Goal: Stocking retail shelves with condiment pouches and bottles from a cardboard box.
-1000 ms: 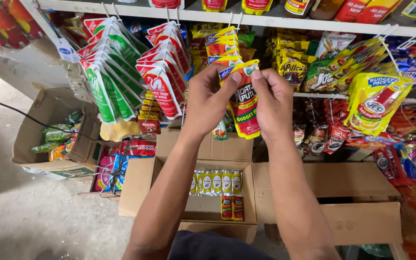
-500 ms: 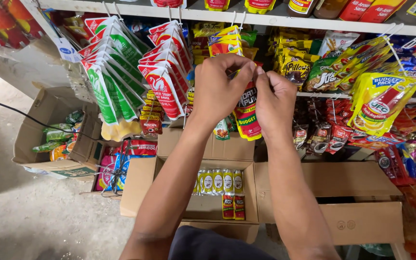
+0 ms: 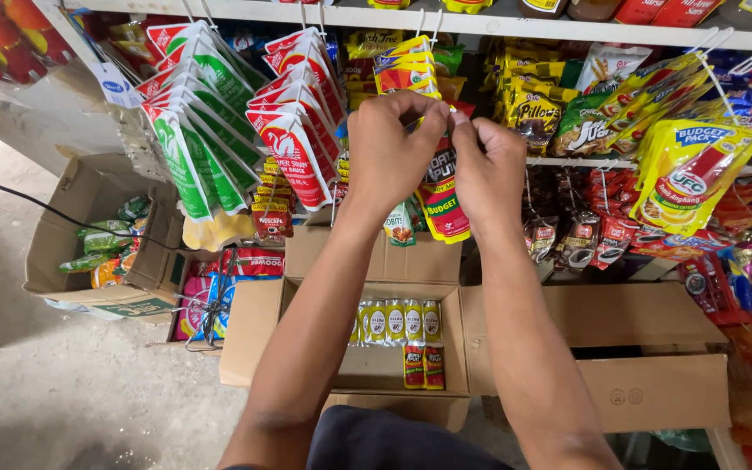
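Note:
Both hands are raised in front of a store rack. My left hand [image 3: 391, 146] and my right hand [image 3: 487, 164] pinch the top of a red and yellow sauce pouch [image 3: 444, 202], which hangs down between them. Just above the fingers is a bunch of yellow and red pouches [image 3: 406, 68] on a white wire hook [image 3: 428, 19]. Below my arms an open cardboard box [image 3: 374, 365] holds a row of small yellow-green sachets [image 3: 396, 321] and two red ones [image 3: 423, 365].
Red, green and white pouches [image 3: 211, 130] hang at the left, yellow pouches [image 3: 688, 170] at the right. An open box of green packets [image 3: 97, 252] sits on the concrete floor at left. A closed-flap carton [image 3: 646, 348] stands at right. A black cable [image 3: 63, 213] crosses the left.
Both hands have lifted the red and yellow pouch upward and closed in together at its top, nearer the wire hook. The view has shifted slightly lower.

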